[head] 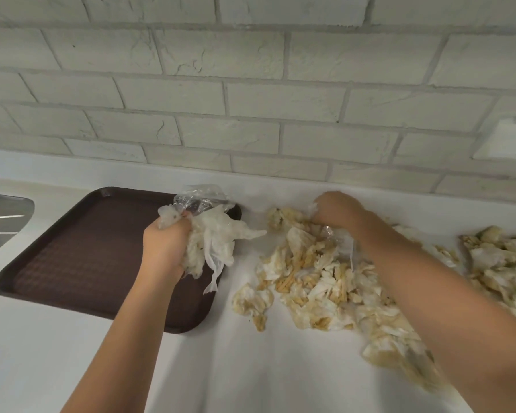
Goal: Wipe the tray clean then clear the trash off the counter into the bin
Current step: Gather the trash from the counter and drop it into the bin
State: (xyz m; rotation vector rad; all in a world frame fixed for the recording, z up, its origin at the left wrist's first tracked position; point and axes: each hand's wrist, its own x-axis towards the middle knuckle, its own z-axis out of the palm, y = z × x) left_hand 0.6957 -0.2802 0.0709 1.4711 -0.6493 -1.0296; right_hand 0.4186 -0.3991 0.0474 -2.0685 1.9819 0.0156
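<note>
Gripping a wad of crumpled napkins and clear plastic (pixel 209 234), the left hand (pixel 164 242) is fisted tight over the brown tray's (pixel 81 251) right edge. Right hand (pixel 337 211) has its fingers curled down into the stained paper trash pile (pixel 319 281) on the white counter (pixel 251 368), grabbing scraps. Tray sits left of the pile, surface looks clean; more trash (pixel 501 260) lies far right.
</note>
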